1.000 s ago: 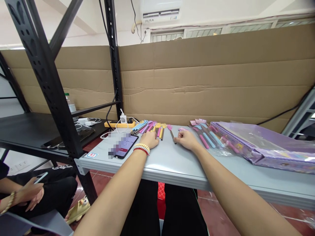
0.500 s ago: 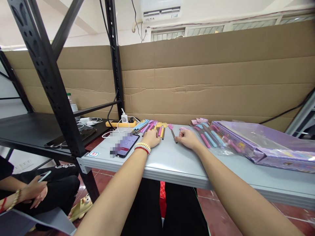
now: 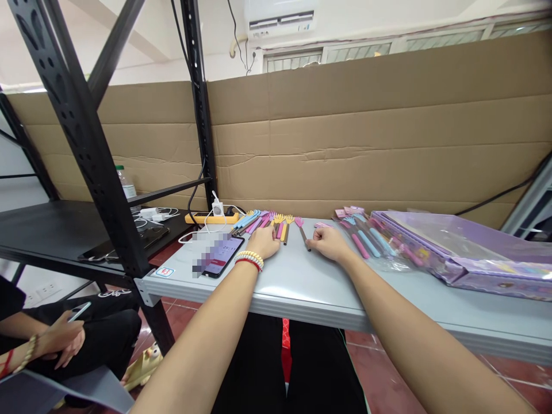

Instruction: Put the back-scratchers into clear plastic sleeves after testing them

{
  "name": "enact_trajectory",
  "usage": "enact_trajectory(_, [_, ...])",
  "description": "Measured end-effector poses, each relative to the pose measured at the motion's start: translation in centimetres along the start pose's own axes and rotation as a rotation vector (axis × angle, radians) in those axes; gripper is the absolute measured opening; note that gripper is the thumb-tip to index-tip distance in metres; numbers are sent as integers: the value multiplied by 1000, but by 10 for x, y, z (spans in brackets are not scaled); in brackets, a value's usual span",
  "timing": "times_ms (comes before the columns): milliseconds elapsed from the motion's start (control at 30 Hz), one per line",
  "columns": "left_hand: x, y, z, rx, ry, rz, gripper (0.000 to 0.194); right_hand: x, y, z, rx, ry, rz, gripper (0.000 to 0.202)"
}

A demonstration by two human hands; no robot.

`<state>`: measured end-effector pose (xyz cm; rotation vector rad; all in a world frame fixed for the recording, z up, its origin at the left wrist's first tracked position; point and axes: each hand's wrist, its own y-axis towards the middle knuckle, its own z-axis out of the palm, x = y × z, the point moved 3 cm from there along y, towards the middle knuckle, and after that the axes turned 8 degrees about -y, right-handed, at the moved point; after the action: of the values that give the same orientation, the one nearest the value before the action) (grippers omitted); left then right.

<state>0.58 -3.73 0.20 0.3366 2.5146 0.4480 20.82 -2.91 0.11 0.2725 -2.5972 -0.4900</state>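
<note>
A pink-headed fork (image 3: pixel 301 229) with a dark handle lies on the grey table in front of me, apart from the others. My right hand (image 3: pixel 325 242) is closed at its handle end, thumb and fingertips on it. My left hand (image 3: pixel 264 242) rests on the table with its fingers curled by a row of similar forks, with blue, purple, pink and yellow heads (image 3: pixel 279 219). What those fingers hold, if anything, is hidden. A yellow-headed fork (image 3: pixel 287 231) lies just right of them.
A phone (image 3: pixel 223 257) lies left of my left wrist, with a yellow power strip (image 3: pixel 212 219) behind it. On the right are bagged forks (image 3: pixel 366 237) and a purple box (image 3: pixel 461 253). Cardboard (image 3: pixel 366 144) walls the back. A seated person (image 3: pixel 60 339) is at left.
Both hands stay in the same place, and the forks have not moved. Only the camera view has shifted slightly.
</note>
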Motion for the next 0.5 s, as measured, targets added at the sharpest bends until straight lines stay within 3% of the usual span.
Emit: enact_trajectory(500, [-3,-2,-4,-17,65,-40,14,-2,0,1,3,-22,5,25])
